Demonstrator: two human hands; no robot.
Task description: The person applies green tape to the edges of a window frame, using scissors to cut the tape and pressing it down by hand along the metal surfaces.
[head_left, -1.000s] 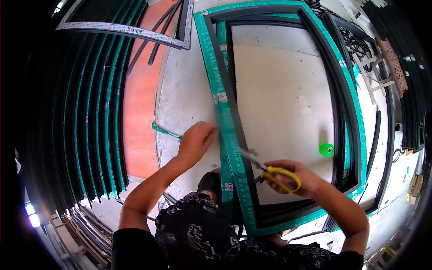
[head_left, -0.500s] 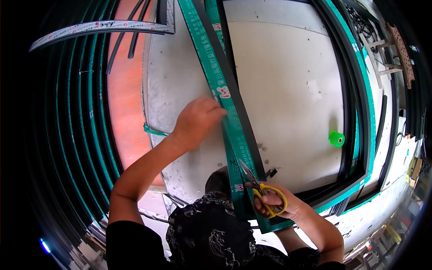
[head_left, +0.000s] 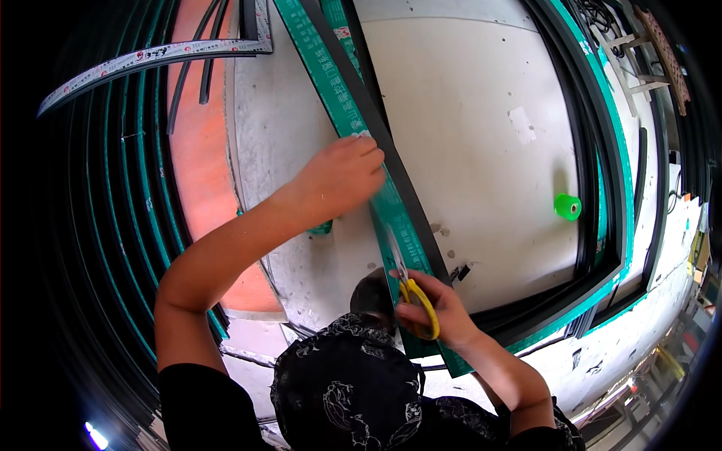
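Note:
A long dark frame profile with green printed film (head_left: 331, 86) runs slantwise through the middle of the view. My left hand (head_left: 342, 173) rests at its left edge with fingers curled together; whatever they grip is hidden. A bit of green film (head_left: 322, 228) shows just below that hand. In my right hand (head_left: 444, 308), lower down and over the profile's near end, are scissors with yellow handles (head_left: 423, 304). Their blades (head_left: 396, 252) point up along the green film and look slightly blurred, so I cannot tell whether they touch it.
A large dark frame with green film (head_left: 628, 188) lies at the right on a pale board (head_left: 474, 150). A green roll (head_left: 567, 207) stands on the board. Several dark profiles (head_left: 113, 210) lie side by side at the left, next to an orange sheet (head_left: 199, 173). A white-filmed corner piece (head_left: 150, 56) lies beyond.
My left hand has moved slightly up and right onto the profile's edge. The scissors in my right hand have shifted left and up, turning more upright and nearer the film.

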